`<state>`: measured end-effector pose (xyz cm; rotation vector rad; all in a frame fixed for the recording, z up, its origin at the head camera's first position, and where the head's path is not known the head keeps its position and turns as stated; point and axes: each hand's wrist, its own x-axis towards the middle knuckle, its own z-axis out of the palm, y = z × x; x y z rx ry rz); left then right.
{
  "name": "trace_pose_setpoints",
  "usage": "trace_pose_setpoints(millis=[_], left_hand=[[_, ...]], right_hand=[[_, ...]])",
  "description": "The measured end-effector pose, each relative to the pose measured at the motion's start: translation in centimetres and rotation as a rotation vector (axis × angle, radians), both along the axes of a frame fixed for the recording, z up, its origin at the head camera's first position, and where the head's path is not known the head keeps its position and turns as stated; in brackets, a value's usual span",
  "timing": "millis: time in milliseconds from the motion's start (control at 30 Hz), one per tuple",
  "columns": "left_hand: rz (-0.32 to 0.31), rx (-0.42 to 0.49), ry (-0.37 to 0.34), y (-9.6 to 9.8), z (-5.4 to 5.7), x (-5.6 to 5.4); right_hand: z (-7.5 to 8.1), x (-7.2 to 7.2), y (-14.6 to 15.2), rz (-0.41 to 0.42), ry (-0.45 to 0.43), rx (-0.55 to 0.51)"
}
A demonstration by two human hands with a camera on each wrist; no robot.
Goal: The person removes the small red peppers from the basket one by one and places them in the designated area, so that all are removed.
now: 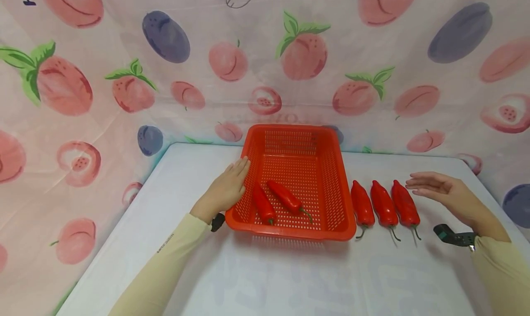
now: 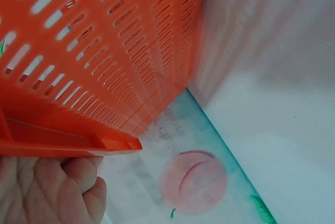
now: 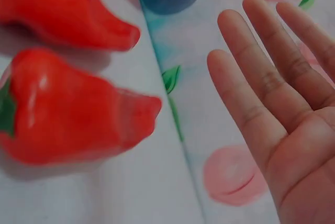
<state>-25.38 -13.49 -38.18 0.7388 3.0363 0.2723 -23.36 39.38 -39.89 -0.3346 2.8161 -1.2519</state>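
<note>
An orange-red perforated plastic basket (image 1: 290, 232) stands on the white table with two red chili peppers (image 1: 263, 204) lying inside, at its near left. My left hand (image 1: 225, 188) rests against the basket's left rim, fingers extended together; the left wrist view has the palm (image 2: 49, 190) against the rim's underside. To the basket's right, three more red peppers lie in a row, stems toward me. Just right of the rightmost pepper (image 1: 406, 204), my right hand (image 1: 447, 194) hovers with nothing in it. In the right wrist view its fingers are spread and apart from the pepper (image 3: 78, 114).
White cloth covers the table (image 1: 290, 279). Behind it hangs a fruit-printed curtain (image 1: 186, 118), close to the basket's far side. A dark wrist camera (image 1: 455, 237) is strapped at the right wrist.
</note>
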Motion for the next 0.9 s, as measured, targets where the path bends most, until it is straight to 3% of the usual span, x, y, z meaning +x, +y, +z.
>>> trace_pose_setpoints(millis=[333, 633, 900], left_hand=[[-0.011, -0.015, 0.010, -0.2, 0.1, -0.1], [-0.017, -0.015, 0.020, -0.3, -0.1, -0.1], [-0.027, -0.013, 0.032, -0.2, 0.0, 0.0]], right_hand=[[3.6, -0.8, -2.4, 0.181, 0.020, -0.045], [7.0, -2.4, -5.6, 0.296, -0.057, 0.067], [8.5, -3.9, -8.9, 0.397, -0.108, 0.094]])
